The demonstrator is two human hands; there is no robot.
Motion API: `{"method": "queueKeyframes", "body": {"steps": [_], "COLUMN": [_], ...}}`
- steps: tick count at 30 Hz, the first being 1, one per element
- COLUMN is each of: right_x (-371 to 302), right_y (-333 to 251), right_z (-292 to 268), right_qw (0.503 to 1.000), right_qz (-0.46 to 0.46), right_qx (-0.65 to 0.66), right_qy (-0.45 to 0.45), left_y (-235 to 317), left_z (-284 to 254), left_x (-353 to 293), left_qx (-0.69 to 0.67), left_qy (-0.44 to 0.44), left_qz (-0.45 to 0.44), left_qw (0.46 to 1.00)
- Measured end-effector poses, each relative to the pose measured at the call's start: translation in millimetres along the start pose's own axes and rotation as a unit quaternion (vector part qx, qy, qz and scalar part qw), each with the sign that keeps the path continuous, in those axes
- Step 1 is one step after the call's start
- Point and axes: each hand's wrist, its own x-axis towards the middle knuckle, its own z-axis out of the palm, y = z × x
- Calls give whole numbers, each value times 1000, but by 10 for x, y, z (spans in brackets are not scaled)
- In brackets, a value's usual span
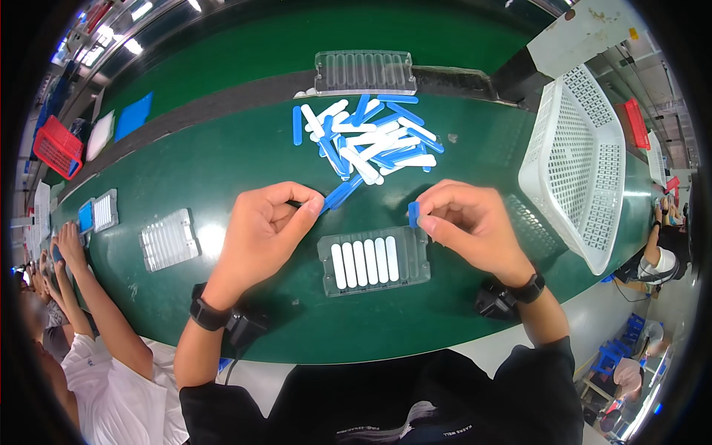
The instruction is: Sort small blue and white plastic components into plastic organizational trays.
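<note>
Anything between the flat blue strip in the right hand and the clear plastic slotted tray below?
Nothing visible. The flat blue strip in the right hand appears near the far right corner of the clear plastic slotted tray; the rounded white strips lie farther left.

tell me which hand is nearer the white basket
Right. The right hand is left of the white basket, apart from it; the left hand is farther off, left of the clear tray with white strips.
</note>
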Motion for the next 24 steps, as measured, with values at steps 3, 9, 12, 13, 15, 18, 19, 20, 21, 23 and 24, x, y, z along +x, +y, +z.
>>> {"method": "queueKeyframes", "body": {"steps": [3, 9, 12, 13, 15, 18, 19, 20, 21, 23, 24], "right_x": [5, -4, -75, -110, -172, -272, -297, -310, -297, -308, -318], "right_y": [-162, -143, -204, -231, -256, -324, -308, -297, -299, -224, -187], "right_z": [-28, -159, -177, -180, -144, -40, -9, 5, 4, -23, -33], "right_qw": [976, 834, 800, 783, 773, 749, 731, 712, 721, 729, 737], "right_qz": [-85, -290, -299, -305, -301, -289, -291, -292, -313, -334, -354], "right_qx": [-202, -466, -512, -533, -546, -581, -605, -628, -609, -587, -564], "right_qy": [-9, -61, -89, -101, -112, -133, -123, -113, -109, -111, -114], "left_y": [-8, 12, -10, 14, 106, 302, 351, 349, 335, 376, 386], "left_z": [6, 9, 7, 28, 103, 250, 352, 462, 566, 760, 817], "left_x": [-13, -12, -12, -17, -41, -148, -183, -198, -219, -248, -270], "left_qx": [-6, 5, 33, 35, 49, 327, 369, 369, 399, 464, 465], "left_qy": [1, -2, -3, -3, 24, 38, 42, 40, 47, 46, 44], "left_qz": [6, 6, 22, 22, 27, 205, 241, 241, 293, 348, 347], "left_qw": [1000, 1000, 999, 999, 998, 922, 897, 897, 867, 813, 813]}}
